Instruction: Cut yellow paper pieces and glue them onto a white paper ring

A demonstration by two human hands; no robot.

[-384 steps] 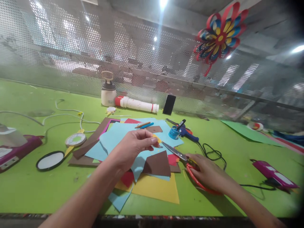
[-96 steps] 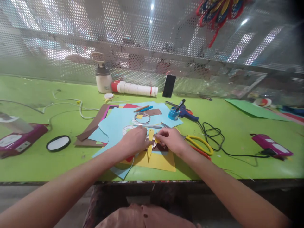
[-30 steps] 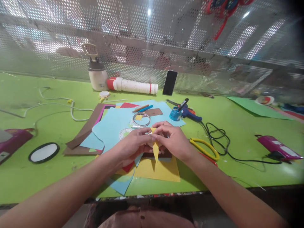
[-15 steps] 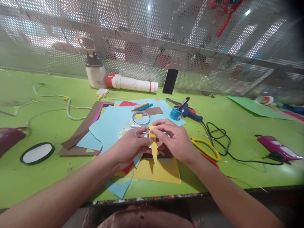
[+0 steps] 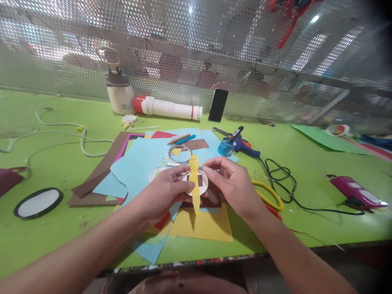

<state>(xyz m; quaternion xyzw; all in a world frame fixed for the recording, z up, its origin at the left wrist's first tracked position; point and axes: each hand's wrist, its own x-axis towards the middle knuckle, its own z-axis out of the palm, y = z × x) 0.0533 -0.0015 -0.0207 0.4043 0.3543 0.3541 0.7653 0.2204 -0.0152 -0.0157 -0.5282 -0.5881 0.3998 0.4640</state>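
My left hand [image 5: 163, 190] grips a small white disc [image 5: 203, 186] with a dark brown square on it. Across the disc lies a yellow paper cutout [image 5: 194, 179], with a rounded head, two dark eye dots and a long pointed tail; my left thumb presses on its side. My right hand [image 5: 231, 181] is pinched beside the cutout's head, and a thin yellow paper strip [image 5: 201, 164] pokes out from the fingertips. Below the hands are brown paper pieces and a yellow sheet [image 5: 211, 226].
Blue paper sheets [image 5: 137, 151] and a metal ring [image 5: 180, 154] lie beyond the hands. A blue tape roll [image 5: 226, 147] holding a marker stands by a glue gun [image 5: 249, 150]. Yellow-handled scissors [image 5: 269, 194] lie at right. A phone [image 5: 218, 105] and sprayer bottle [image 5: 120, 96] stand behind.
My right hand has drawn back to the right from the yellow cutout, so its head with eye dots now shows. The left hand still grips the disc.
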